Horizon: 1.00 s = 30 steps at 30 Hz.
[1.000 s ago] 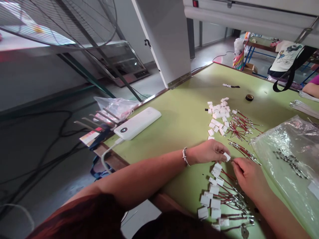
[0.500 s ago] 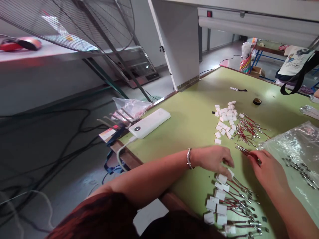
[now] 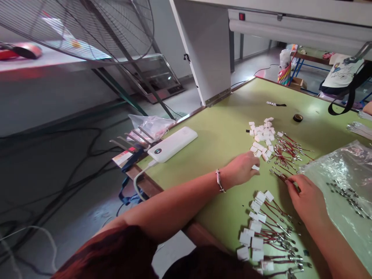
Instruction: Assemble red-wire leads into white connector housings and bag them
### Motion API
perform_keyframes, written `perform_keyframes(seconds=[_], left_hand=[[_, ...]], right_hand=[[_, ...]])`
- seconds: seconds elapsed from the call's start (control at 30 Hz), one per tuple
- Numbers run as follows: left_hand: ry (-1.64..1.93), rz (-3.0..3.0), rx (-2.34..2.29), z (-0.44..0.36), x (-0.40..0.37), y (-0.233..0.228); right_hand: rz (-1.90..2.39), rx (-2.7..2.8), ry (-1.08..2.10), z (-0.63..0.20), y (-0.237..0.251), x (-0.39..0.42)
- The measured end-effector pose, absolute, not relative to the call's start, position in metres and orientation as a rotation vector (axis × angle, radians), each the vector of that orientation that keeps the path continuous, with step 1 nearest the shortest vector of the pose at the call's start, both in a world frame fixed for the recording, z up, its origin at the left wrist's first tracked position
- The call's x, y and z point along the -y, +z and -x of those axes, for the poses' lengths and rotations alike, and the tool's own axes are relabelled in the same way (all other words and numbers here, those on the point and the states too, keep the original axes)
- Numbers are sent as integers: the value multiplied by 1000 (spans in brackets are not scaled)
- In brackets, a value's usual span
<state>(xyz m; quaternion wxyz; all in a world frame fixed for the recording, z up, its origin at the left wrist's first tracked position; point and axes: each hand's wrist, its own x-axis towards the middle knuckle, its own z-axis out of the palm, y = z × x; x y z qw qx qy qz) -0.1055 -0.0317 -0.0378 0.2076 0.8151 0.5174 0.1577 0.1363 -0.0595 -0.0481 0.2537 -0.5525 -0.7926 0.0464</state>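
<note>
My left hand [image 3: 241, 169] reaches over the table with its fingers closed on a white plastic connector housing [image 3: 255, 167] at the near edge of a loose heap of the same housings [image 3: 264, 133]. My right hand [image 3: 308, 195] pinches a small bundle of red wires with metal terminals [image 3: 278, 175], their ends pointing to the far left. Just beyond lies a pile of loose red terminal wires [image 3: 287, 150]. Nearer to me, several housings with wires fitted [image 3: 257, 243] lie in a column, wires pointing right.
A clear plastic bag [image 3: 345, 170] with dark metal terminals on it covers the table's right side. A white power bank [image 3: 174, 144] with a cable lies at the left edge. Black tape [image 3: 298, 117] sits farther back. A large fan [image 3: 116, 31] stands left, beside an upright panel [image 3: 207, 54].
My left hand has moved away from the column of wired housings, up to the loose housings, and closed on one. My right hand stays nearly in place with its wires.
</note>
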Motion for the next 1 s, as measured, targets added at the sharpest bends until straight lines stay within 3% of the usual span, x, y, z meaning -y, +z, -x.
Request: perform_keyframes(seconds=[0.13,0.37,0.57,0.8,1.0], left_hand=[[485,-2172,-1427,97,36,-37],[777,-1171,-997,86,36,-43],[770,-1071,-812,88,38,-44],[704,-1084,-668,90,36,-41],[625,-1161,-749,89,37,-43]], right_hand=[[1559,2100,409,-132,-42,69],[1494,1868,863,-122,-35,76],[1481,1784,1120,-116,-28,77],[1516,1903,981,-119,-28,76],[1433,2255,205,-118,-40,82]])
